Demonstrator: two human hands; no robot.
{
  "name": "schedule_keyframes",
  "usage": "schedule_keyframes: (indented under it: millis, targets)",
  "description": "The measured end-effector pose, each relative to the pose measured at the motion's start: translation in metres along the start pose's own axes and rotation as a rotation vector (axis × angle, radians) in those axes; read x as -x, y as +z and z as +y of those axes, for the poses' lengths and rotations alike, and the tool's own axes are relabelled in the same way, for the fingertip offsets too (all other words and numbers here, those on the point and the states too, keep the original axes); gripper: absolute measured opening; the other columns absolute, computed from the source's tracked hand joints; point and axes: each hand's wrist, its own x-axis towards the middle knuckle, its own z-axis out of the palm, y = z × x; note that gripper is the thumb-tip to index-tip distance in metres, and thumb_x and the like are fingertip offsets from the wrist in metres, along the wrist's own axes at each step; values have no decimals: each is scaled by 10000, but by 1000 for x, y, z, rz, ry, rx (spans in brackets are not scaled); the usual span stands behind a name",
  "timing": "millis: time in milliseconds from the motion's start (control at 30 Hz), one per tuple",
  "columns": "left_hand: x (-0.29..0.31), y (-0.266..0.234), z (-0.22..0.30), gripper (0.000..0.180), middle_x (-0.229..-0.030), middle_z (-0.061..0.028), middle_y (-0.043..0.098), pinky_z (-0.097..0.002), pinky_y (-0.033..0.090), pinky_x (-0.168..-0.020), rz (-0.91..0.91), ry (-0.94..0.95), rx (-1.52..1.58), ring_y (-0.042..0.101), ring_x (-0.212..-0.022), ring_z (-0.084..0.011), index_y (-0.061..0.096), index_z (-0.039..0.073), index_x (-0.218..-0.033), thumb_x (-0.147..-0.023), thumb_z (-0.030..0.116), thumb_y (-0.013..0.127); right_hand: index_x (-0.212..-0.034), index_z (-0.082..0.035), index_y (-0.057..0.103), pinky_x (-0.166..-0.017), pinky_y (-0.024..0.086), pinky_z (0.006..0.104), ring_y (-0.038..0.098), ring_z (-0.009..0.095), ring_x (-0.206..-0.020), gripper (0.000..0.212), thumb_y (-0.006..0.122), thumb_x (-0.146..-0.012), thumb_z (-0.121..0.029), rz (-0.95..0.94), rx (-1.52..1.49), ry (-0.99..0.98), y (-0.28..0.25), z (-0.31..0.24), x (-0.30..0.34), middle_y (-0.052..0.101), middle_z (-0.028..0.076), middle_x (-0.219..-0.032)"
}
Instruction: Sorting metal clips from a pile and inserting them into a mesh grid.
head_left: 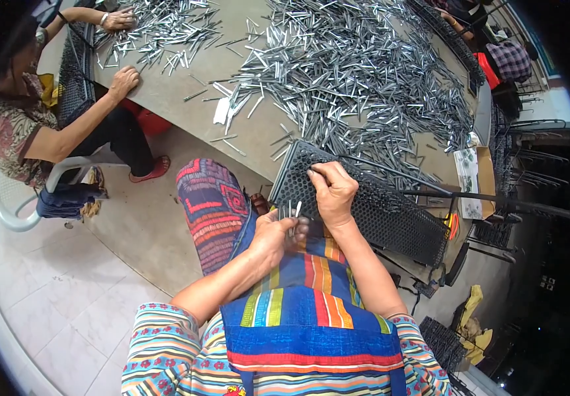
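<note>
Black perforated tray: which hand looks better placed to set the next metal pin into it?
Probably the right hand: its fingertips are already on the black perforated tray, pinching at a hole. The left hand sits below the tray's edge, gripping a small bundle of metal pins, so it seems to be the supply.

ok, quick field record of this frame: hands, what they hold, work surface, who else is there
left hand: grips a small bunch of metal pins, ends up
right hand: fingertips pinched over the black perforated tray; whether they hold a pin cannot be told
tray: leans on the table edge, over the lap
table: big loose heap of metal pins
other person: seated at left, both hands on pins
</note>
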Motion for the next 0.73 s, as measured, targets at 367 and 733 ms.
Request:
schedule_keyframes:
  millis: [367,733]
  targets:
    - [0,1,-1,159,-889,-129,673,-283,569,-601,-40,-3,61,654,-707,-182,581,-21,-1024,-874,-46,537,-841,-29,692,-598,508,321,642,253,-663,100,707,-743,-39,-138,378,-240,1,5,6,643,105,-789]
    - [1,6,1,199,-927,-127,683,-283,588,-643,-66,5,8,689,-771,-205,604,-12,-1070,-872,-30,581,-831,6,679,-466,357,185,480,28,-511,56,675,-779,-14,-267,-593,616,-14,-1,32,592,-22,-650]
